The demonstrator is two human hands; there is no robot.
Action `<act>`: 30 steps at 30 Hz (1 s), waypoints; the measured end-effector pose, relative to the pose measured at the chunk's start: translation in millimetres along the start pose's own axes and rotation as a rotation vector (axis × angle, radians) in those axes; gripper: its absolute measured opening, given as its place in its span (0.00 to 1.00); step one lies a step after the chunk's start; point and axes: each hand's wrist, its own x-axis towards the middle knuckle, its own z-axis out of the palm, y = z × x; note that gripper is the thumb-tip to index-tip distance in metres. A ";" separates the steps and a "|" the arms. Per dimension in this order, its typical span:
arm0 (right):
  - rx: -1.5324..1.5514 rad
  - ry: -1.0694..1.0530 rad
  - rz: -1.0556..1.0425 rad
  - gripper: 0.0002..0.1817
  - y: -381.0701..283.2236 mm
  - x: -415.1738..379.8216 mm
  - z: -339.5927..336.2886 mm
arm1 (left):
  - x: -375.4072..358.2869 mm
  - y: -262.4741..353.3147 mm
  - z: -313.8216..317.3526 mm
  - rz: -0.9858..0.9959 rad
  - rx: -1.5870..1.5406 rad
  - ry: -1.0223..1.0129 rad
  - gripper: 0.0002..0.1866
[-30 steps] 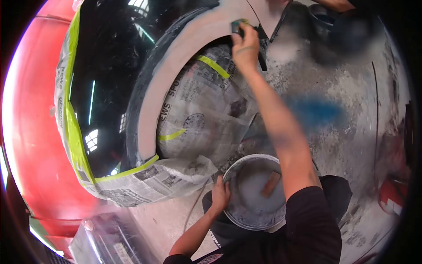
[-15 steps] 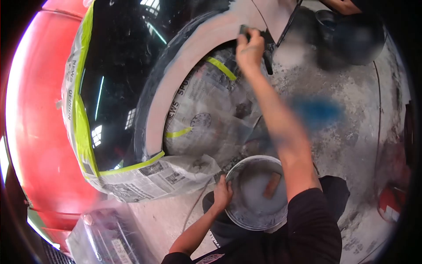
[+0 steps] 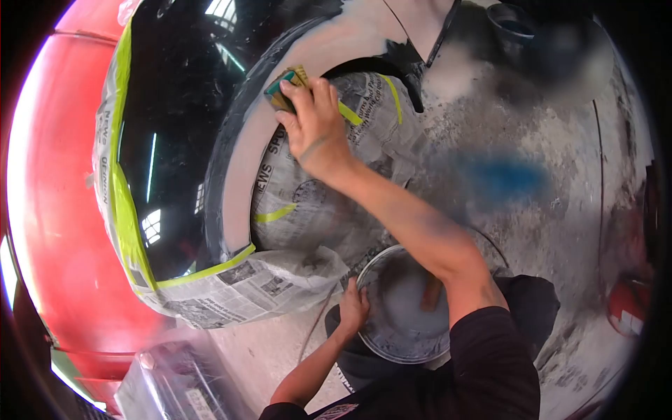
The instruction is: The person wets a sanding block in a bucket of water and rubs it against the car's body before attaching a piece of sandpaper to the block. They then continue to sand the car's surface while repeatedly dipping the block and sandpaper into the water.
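My right hand (image 3: 320,136) is closed round a sanding block (image 3: 285,84), greenish with yellow-brown paper about it. The block rests on the pale, filler-covered wheel arch (image 3: 241,164) of a black car panel (image 3: 178,91). Down by my lap, my left hand (image 3: 355,308) grips the rim of a round bucket (image 3: 381,341). Cloudy grey water fills the bucket, and a reddish-brown block (image 3: 432,294) lies in it, partly hidden by my right forearm.
Newspaper (image 3: 308,203) covers the wheel opening, held with yellow-green tape (image 3: 276,214). More taped paper edges the black panel beside red bodywork (image 3: 66,210). A plastic-wrapped object (image 3: 175,381) stands at lower left. A dark container (image 3: 511,24) is at upper right, a red container (image 3: 630,308) at right.
My right hand has moved the sanding block left and down along the wheel arch. My left hand stays on the bucket rim. The view has shifted slightly.
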 end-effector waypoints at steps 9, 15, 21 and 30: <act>-0.141 0.147 0.283 0.21 86.5 27.5 14.3 | 7.1 -13.0 5.8 -0.027 -0.028 -0.060 0.18; -0.081 0.192 0.172 0.19 109.1 31.8 5.1 | 2.0 -14.0 3.9 0.063 -0.019 0.030 0.19; -0.131 0.194 0.435 0.20 123.3 41.1 6.7 | 8.7 0.1 -1.2 -0.010 0.048 -0.053 0.20; 0.007 0.142 0.756 0.23 239.4 45.7 -22.4 | 5.9 1.2 -2.6 -0.024 0.031 -0.040 0.23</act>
